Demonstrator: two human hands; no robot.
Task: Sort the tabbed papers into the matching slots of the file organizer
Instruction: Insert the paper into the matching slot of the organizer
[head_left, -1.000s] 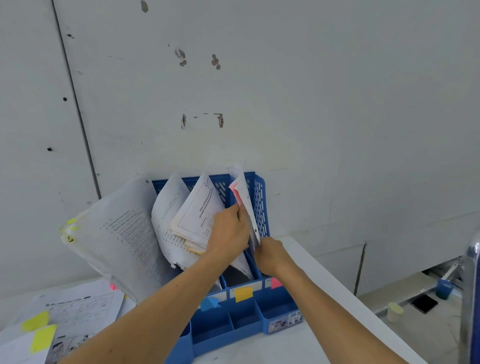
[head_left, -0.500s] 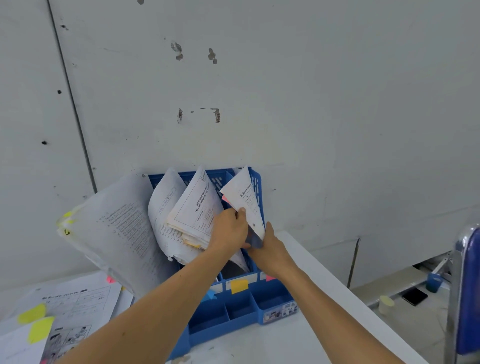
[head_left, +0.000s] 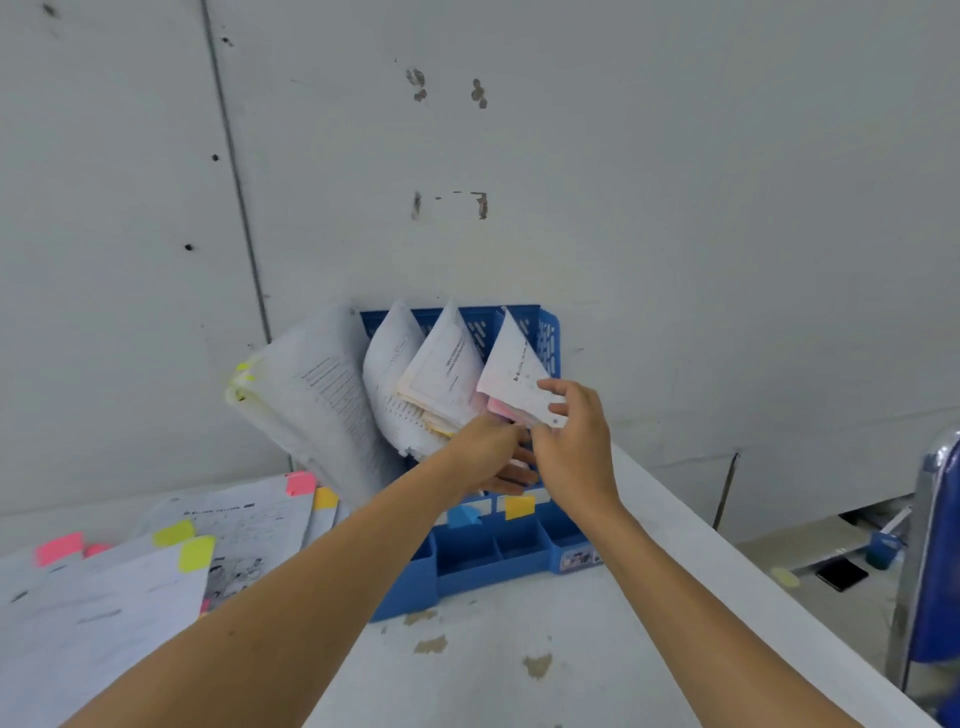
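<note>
R hand (head_left: 574, 447) pinches the white sheet (head_left: 514, 374) by its lower edge. The sheet stands in the far-right slot of the blue file organizer (head_left: 550, 332), over pink papers (head_left: 501, 408). L hand (head_left: 485, 449) reaches into that slot w/ fingers part hidden, so can't tell its grip. Risk, imo: far-left stack (head_left: 311, 395) leans well out over the side & could spill if the organizer gets nudged; sheet may crumple going in. Yellow label (head_left: 519, 506) & blue label (head_left: 462, 517) show no legible text; sheet print & front sticker (head_left: 576, 558) too blurred.
</note>
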